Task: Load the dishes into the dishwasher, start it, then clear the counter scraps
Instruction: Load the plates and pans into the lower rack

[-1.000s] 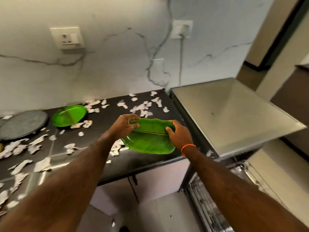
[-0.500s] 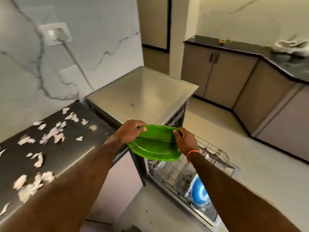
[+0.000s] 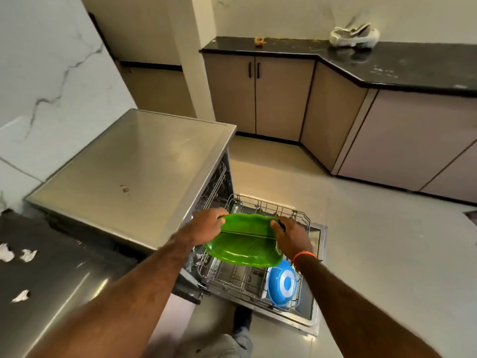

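A green leaf-shaped plate (image 3: 244,242) hangs in the air over the pulled-out wire rack (image 3: 268,205) of the open dishwasher (image 3: 134,161). My left hand (image 3: 206,223) grips its left rim and my right hand (image 3: 291,235) grips its right rim. A blue and white plate (image 3: 282,284) stands on edge in the rack's near right corner. White paper scraps (image 3: 15,254) lie on the dark counter (image 3: 51,280) at the lower left.
The dishwasher's steel top is at the left, its lowered door (image 3: 313,301) juts into the tiled floor (image 3: 374,254). Beige cabinets (image 3: 258,96) with a black counter run along the back and right, with a crumpled cloth (image 3: 353,34) on it. My leg (image 3: 240,326) is below the rack.
I have turned right from the scrap-strewn counter to the dishwasher, carrying the green plate in both hands until it is over the rack. The second green plate on the counter has left view.
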A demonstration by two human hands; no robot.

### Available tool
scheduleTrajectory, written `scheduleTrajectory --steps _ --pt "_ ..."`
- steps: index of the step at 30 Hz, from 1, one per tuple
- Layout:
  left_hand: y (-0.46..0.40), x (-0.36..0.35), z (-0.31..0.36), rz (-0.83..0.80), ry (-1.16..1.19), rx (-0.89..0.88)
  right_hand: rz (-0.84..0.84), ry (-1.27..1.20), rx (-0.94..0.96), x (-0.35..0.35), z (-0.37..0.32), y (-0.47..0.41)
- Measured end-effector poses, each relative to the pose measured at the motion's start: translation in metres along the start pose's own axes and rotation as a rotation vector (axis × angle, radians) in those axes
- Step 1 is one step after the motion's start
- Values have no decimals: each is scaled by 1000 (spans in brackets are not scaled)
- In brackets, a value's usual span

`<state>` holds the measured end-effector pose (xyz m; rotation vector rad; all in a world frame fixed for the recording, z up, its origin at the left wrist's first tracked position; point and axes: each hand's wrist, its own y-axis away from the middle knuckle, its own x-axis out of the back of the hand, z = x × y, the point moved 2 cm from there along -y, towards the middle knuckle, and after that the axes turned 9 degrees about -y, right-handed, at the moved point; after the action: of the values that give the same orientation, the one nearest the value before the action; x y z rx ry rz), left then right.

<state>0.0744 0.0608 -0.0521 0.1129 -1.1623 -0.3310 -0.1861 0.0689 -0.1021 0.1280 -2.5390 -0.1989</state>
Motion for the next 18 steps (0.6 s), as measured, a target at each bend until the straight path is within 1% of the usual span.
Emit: scheduleTrajectory --steps 3,10,14,18 --pt "-34 -17 -2 -27 35 -2 28 7 -50 1 15 -15" --pt "-121 -54 -14 9 67 8 23 -25 -182 -9 53 -73" --pt "-162 -78 -37 10 58 14 -28 6 -212 -24 72 -109" --pt "-212 -109 -70 19 67 55 -73 56 -207 -49 97 -155"
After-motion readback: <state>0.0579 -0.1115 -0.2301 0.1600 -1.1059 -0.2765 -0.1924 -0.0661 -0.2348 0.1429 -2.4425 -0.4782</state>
